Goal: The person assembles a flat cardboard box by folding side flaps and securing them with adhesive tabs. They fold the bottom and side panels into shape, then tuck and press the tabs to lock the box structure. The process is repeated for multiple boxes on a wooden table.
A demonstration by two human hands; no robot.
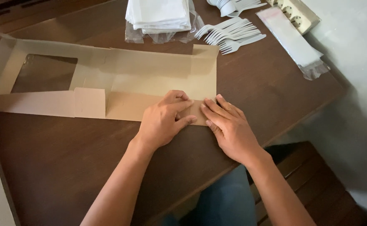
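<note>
A flat, unfolded brown cardboard box blank [150, 75] with a clear window cut-out [43, 73] lies across the dark wooden table [58, 159]. My left hand [164, 119] and my right hand [227, 127] press side by side on the blank's near right corner flap, fingers bent onto the cardboard. The small flap between my fingertips is mostly covered by them.
A stack of white napkins in clear plastic [158, 16] lies at the back. Several white plastic forks [231, 33] lie beside it. A clear sleeve packet [294, 42] and a white power strip [298, 14] sit at the back right. The table's edge runs diagonally at right.
</note>
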